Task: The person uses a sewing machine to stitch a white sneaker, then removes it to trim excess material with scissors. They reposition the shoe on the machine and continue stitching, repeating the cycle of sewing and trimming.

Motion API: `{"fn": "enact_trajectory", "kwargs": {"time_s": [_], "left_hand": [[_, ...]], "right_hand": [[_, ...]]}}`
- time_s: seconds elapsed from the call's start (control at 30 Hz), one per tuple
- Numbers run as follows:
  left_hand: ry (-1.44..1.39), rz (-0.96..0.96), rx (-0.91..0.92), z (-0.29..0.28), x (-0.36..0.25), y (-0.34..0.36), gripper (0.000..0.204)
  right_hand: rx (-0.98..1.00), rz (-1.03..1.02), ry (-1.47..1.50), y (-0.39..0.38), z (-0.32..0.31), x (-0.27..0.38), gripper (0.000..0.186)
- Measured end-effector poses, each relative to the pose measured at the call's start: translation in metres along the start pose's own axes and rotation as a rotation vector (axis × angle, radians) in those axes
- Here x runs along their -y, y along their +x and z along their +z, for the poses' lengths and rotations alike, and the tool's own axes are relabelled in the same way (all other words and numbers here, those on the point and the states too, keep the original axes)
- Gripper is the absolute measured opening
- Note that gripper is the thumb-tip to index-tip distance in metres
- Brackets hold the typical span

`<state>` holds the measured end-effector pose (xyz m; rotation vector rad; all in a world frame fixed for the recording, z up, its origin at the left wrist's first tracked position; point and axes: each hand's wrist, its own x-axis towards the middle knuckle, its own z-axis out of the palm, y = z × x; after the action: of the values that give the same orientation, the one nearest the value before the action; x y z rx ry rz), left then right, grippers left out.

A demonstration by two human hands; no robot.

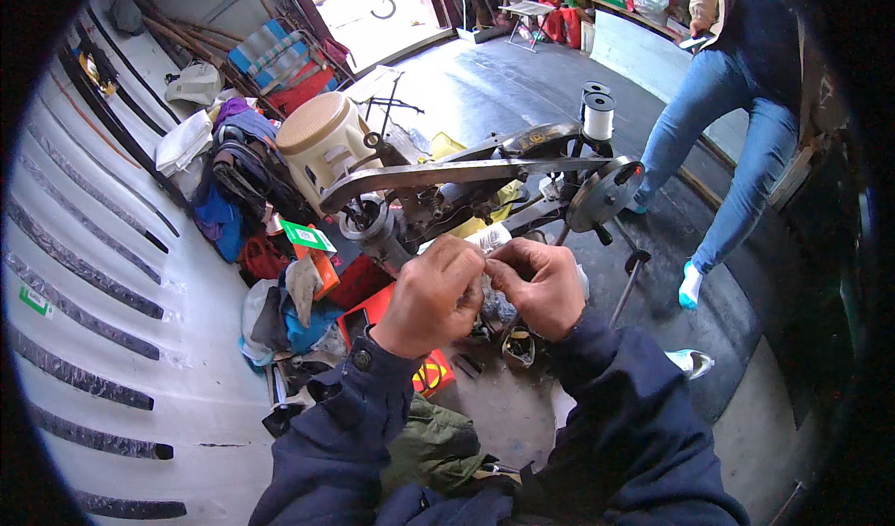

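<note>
My left hand [431,295] and my right hand [543,285] are raised together in the middle of the view, fingertips almost meeting. Both are closed in a pinch; whatever lies between the fingers is too small to make out. Just beyond them stands a dark metal hand-crank sewing machine [466,173], its long arm running left to right. A round handwheel [597,198] sits at its right end, and the machine's head [375,229] is at the left. On top, a spool of white thread [598,119] stands upright. The machine's lower part is partly hidden behind my hands.
A beige plastic stool [317,125] stands behind the machine. Bags and cloths [244,167] are piled at the left beside a white panel with dark strips [84,377]. A red box [433,374] lies below my left hand. At the right, a person in jeans [750,134] holds a phone-like object.
</note>
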<state>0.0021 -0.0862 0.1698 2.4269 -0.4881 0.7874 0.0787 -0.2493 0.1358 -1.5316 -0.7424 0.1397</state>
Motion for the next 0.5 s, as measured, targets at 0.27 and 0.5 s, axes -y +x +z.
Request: {"fn": "enact_trajectory", "kwargs": {"time_s": [0.27, 0.5], "left_hand": [[-0.489, -0.429, 0.088, -0.006, 0.006, -0.003, 0.011], [-0.781, -0.585, 0.11, -0.009, 0.007, -0.001, 0.004]], "right_hand": [[-0.033, -0.264, -0.242, -0.003, 0.001, 0.007, 0.011], [0.063, 0.012, 0.236, 0.0, 0.0, 0.004, 0.011]]}}
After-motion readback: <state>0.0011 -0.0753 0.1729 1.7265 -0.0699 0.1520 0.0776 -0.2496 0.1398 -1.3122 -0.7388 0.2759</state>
